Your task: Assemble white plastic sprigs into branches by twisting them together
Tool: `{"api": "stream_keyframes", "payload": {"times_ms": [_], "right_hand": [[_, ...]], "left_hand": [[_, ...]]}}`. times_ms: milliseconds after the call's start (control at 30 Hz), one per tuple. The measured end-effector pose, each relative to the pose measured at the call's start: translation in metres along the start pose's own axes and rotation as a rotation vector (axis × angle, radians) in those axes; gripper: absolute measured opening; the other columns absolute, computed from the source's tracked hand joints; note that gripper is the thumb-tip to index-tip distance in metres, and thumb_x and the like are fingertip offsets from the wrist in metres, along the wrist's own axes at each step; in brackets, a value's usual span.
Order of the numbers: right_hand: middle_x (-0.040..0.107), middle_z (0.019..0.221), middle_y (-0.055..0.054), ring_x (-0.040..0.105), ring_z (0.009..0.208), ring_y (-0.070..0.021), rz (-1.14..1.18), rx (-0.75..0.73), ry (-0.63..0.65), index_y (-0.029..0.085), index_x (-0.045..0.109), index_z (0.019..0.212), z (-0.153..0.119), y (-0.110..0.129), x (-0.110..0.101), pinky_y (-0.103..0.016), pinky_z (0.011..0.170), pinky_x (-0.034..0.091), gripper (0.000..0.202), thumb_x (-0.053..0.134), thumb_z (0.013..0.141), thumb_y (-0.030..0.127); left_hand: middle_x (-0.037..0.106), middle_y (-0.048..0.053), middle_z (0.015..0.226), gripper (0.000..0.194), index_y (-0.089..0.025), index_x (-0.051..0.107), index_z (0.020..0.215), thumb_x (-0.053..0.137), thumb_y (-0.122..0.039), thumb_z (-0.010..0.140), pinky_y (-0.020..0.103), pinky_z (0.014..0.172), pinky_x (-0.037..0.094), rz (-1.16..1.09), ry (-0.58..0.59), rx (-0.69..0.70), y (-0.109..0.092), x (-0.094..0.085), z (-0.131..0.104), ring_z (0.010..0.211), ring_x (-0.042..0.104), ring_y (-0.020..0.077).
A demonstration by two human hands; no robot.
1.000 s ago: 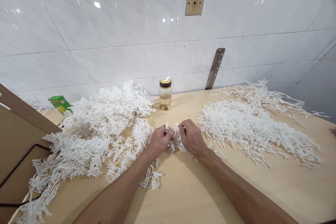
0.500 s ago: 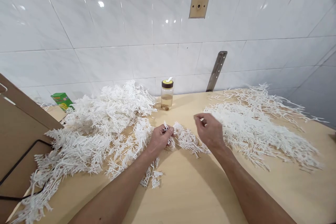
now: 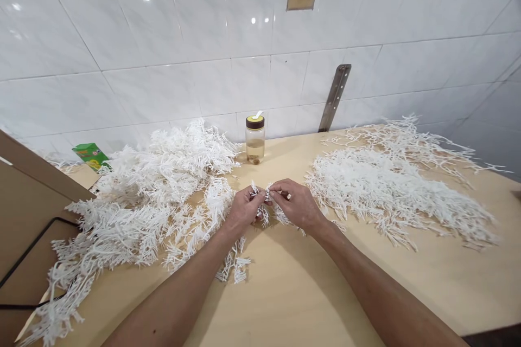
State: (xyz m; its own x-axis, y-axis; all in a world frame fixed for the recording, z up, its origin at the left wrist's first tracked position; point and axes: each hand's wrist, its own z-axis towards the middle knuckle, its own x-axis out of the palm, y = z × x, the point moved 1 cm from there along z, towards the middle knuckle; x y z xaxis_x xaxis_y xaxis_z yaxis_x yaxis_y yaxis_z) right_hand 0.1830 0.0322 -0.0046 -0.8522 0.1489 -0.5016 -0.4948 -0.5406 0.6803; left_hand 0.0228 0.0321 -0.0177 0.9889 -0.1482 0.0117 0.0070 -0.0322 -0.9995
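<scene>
Near the middle of the table, my left hand (image 3: 246,207) pinches a white branched plastic sprig (image 3: 264,218) whose tips stick out above and below the fingers. My right hand (image 3: 296,205) meets it from the right, thumb and forefinger closed on the sprig's upper part near the left fingertips. Exactly what the right fingertips grip is partly hidden. Beneath the right hand lie more white sprigs (image 3: 280,216). A big heap of bushy white sprigs (image 3: 171,173) spreads to the left of my hands, and a flatter pile of thinner white sprigs (image 3: 391,184) lies to their right.
A lidded jar of pale liquid (image 3: 255,143) stands behind my hands. At far left are a green box (image 3: 90,156) and a brown cardboard panel (image 3: 32,211) with a black wire frame (image 3: 30,252). A metal bracket (image 3: 335,98) leans on the tiled wall (image 3: 203,21).
My right hand has moved left and down to join the left hand at the sprig. The left hand keeps its pinch. The view has tilted slightly downward.
</scene>
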Motion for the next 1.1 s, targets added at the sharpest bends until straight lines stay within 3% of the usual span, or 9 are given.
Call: {"api": "stream_keyframes", "payload": {"times_ms": [300,567,767,900,1000,1100], "right_hand": [[0.071,0.089,-0.007,0.065,0.080,-0.0172,0.001,0.043,-0.017,0.019,0.069,0.086,0.000,0.003,0.001,-0.030,0.071,0.052,0.014,0.056,0.085,0.023],[0.068,0.081,-0.004,0.060,0.070,-0.0153,-0.156,0.124,0.013,0.018,0.063,0.083,0.001,0.000,0.002,-0.028,0.068,0.046,0.013,0.051,0.088,0.023],[0.064,0.084,-0.006,0.058,0.072,-0.0172,-0.377,0.016,0.052,0.018,0.055,0.087,-0.002,0.000,0.005,-0.027,0.063,0.040,0.016,0.042,0.094,0.021],[0.062,0.088,-0.009,0.056,0.066,-0.0165,-0.524,0.031,0.024,0.017,0.053,0.087,-0.001,0.003,0.011,-0.026,0.057,0.036,0.012,0.042,0.093,0.019],[0.061,0.083,-0.008,0.057,0.068,-0.0176,-0.557,0.039,-0.021,0.018,0.051,0.085,-0.001,0.004,0.013,-0.026,0.057,0.036,0.010,0.044,0.091,0.016],[0.061,0.080,-0.006,0.057,0.067,-0.0169,-0.526,-0.049,0.010,0.019,0.051,0.082,-0.003,0.003,0.012,-0.026,0.058,0.037,0.012,0.043,0.092,0.019]], "left_hand": [[0.068,0.002,0.072,0.029,-0.016,0.064,0.082,0.063,-0.044,0.079,0.018,0.035,0.037,0.128,-0.032,0.020,-0.007,0.003,-0.005,0.040,0.045,0.0059],[0.068,0.002,0.072,0.027,-0.016,0.063,0.081,0.060,-0.042,0.080,0.019,0.037,0.038,0.164,-0.024,0.035,-0.010,0.004,-0.006,0.040,0.043,0.0060],[0.064,0.001,0.062,0.028,-0.016,0.062,0.071,0.058,-0.042,0.081,0.019,0.039,0.035,0.244,-0.003,0.058,-0.013,0.004,-0.008,0.041,0.044,0.0077],[0.063,0.001,0.057,0.024,-0.017,0.062,0.063,0.058,-0.034,0.080,0.020,0.046,0.035,0.290,-0.061,0.140,-0.012,0.006,-0.005,0.045,0.046,0.0089],[0.065,0.002,0.058,0.021,-0.017,0.063,0.061,0.058,-0.029,0.077,0.022,0.051,0.038,0.306,-0.111,0.180,-0.010,0.006,-0.002,0.050,0.050,0.0110],[0.065,0.001,0.057,0.019,-0.017,0.063,0.061,0.059,-0.028,0.075,0.023,0.054,0.039,0.295,-0.140,0.191,-0.009,0.004,-0.002,0.053,0.053,0.0123]]}}
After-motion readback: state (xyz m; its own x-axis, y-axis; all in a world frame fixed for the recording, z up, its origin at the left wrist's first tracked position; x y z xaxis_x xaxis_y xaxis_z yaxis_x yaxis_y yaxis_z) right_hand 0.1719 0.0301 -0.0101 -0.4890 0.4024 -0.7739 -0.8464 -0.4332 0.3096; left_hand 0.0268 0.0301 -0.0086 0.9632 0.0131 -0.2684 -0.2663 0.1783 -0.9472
